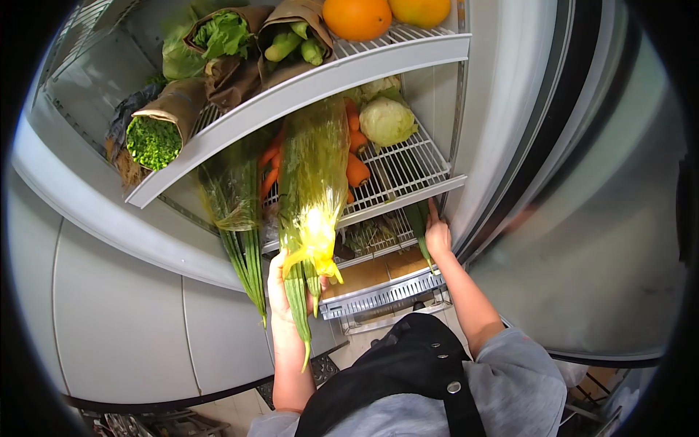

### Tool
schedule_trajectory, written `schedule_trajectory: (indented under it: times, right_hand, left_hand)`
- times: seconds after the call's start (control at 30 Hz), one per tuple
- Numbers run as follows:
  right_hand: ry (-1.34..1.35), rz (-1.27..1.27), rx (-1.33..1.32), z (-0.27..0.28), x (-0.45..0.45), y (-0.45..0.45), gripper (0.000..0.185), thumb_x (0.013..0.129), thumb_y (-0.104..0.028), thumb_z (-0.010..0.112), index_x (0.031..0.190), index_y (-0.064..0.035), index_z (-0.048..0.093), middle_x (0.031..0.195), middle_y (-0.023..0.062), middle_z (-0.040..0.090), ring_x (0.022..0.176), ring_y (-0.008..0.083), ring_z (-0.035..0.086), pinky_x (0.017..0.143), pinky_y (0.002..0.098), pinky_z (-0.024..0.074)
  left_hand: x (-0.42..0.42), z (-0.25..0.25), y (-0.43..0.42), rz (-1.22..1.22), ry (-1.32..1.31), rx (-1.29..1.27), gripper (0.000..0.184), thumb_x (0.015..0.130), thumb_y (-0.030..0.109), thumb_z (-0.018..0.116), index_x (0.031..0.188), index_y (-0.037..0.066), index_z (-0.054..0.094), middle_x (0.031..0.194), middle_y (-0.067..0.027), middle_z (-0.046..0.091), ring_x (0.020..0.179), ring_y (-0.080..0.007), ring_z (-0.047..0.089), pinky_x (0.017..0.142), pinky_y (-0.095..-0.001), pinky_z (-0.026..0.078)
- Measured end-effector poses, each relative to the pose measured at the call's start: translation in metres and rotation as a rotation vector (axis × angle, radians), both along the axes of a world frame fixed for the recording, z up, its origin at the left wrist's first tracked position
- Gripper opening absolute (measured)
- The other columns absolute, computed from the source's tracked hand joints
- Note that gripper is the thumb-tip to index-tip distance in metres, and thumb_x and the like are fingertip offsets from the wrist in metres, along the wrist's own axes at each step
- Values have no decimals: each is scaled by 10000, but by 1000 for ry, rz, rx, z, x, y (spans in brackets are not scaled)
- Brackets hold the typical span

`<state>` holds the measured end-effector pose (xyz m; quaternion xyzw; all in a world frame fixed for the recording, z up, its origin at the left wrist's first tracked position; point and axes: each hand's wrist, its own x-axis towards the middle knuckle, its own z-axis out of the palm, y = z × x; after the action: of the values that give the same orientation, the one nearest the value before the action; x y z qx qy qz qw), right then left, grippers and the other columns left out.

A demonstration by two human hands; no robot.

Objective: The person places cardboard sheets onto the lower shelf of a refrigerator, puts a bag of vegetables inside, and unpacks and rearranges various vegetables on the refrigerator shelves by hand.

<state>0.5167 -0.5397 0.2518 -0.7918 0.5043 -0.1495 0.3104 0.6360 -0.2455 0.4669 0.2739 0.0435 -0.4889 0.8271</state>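
My left hand [277,286] is closed around the lower end of a clear, yellow-tinted plastic bag [320,182] of ridge gourds. Long tapering tips of a ridge gourd [297,306] hang out below the fingers. The bag stretches up in front of the middle shelf. My right hand [438,239] is low at the right side of the fridge, closed on a long green gourd [420,226]; some of its fingers are hidden behind it. Left of the bag, another plastic-wrapped bundle of long green gourds [247,266] hangs over the shelf edge.
Carrots [357,171] and a pale cabbage [387,121] lie on the middle wire shelf [415,164]. Paper-wrapped greens [154,142] and orange fruits [357,16] sit on the upper shelf [306,80]. An open glass door [582,240] stands at right.
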Motion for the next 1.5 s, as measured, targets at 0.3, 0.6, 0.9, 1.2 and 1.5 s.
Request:
schedule_trajectory:
  times: [0.3, 0.6, 0.9, 1.2, 1.5]
  right_hand:
    - [257, 167, -19, -8, 11, -27, 423, 920, -233, 443, 1343, -220, 443, 1030, 259, 630, 906, 391, 630, 787, 468, 511]
    - [419, 134, -600, -24, 35, 34, 476, 802, -140, 555, 1243, 30, 497, 1081, 126, 485, 995, 255, 497, 716, 309, 531]
    - [355, 261, -626, -9, 56, -5, 379, 822, -127, 525, 1180, -2, 523, 1069, 154, 507, 1002, 310, 500, 793, 414, 495]
    - [302, 453, -222, 4, 44, -45, 311, 844, -219, 597, 1121, -81, 624, 1319, 204, 442, 1216, 383, 430, 920, 435, 471]
    - [122, 206, -58, -16, -14, 5, 668, 911, -225, 468, 1491, -183, 140, 1142, 393, 460, 905, 528, 564, 805, 543, 473]
  left_hand:
    - [-6, 1, -2, -7, -54, 12, 505, 877, 409, 557, 1238, 57, 523, 1137, -141, 590, 1000, -286, 588, 673, -349, 560]
    - [-13, 12, -10, 52, 10, -9, 421, 902, 356, 511, 1182, 42, 533, 1067, -151, 630, 871, -295, 645, 649, -404, 580]
    - [-11, 5, -9, 26, -40, 7, 466, 893, 388, 518, 1209, 45, 524, 1099, -164, 608, 934, -296, 623, 653, -383, 577]
    - [-9, 6, -8, 13, -26, -25, 422, 895, 362, 517, 1178, 50, 534, 1071, -138, 628, 903, -282, 637, 657, -406, 575]
    - [-8, 3, -5, -21, -7, -35, 425, 892, 357, 525, 1181, 46, 534, 1079, -147, 624, 919, -290, 636, 672, -409, 578]
